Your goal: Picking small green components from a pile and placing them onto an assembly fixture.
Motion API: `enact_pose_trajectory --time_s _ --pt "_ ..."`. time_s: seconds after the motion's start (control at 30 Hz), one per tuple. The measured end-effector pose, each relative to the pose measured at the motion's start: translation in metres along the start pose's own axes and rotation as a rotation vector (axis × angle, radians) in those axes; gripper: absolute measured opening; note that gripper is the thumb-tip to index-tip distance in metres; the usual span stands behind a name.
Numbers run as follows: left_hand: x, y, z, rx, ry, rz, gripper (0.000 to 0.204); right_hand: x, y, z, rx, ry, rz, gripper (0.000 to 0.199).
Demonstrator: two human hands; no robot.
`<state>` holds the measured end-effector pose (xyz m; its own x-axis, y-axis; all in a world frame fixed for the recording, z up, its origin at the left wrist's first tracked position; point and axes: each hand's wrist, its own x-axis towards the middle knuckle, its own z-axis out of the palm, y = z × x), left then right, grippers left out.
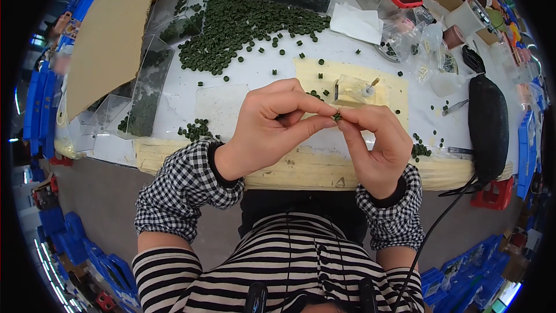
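Note:
Between my two hands, over the front part of the table, is a small dark green spool-like piece (336, 116). My left hand (272, 124) pinches it from the left with thumb and forefinger. From the right, the thumb and forefinger of my right hand (379, 142) close on the same piece, and the fingertips hide part of it. Just beyond my hands stands a small yellowish block-shaped fixture (352, 90) with a thin peg. A large heap of the same green pieces (231, 23) spreads over the far left of the table.
Clear plastic bins (145, 95) with green pieces stand at the left beside a cardboard sheet (110, 35). Small piles (197, 130) lie near the front edge. A white paper (356, 23), plastic bags (431, 46) and a black pouch (487, 127) with a cable are to the right.

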<state>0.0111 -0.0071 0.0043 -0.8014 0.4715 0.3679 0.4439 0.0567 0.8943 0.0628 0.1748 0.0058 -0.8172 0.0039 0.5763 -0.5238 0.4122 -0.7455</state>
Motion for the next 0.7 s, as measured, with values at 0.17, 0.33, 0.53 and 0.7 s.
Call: enact_pose_trajectory --time_s 0.17,0.33,0.53,0.7 --pt "-0.0001 0.0028 -0.0007 0.057 0.006 0.017 0.022 -0.0002 0.0012 -0.0008 -0.028 0.001 -0.051 0.021" --pt "-0.0001 0.0034 -0.0003 0.122 0.007 0.062 0.021 0.001 0.0032 0.0017 -0.14 0.034 -0.149 0.023" --pt "0.0006 0.003 -0.0003 0.098 -0.004 0.047 0.023 0.0 0.0043 0.0015 -0.139 0.021 -0.132 0.021" --pt "-0.0005 0.0018 -0.0017 0.105 -0.025 0.039 0.022 -0.002 0.0051 0.004 -0.083 -0.008 -0.11 0.016"
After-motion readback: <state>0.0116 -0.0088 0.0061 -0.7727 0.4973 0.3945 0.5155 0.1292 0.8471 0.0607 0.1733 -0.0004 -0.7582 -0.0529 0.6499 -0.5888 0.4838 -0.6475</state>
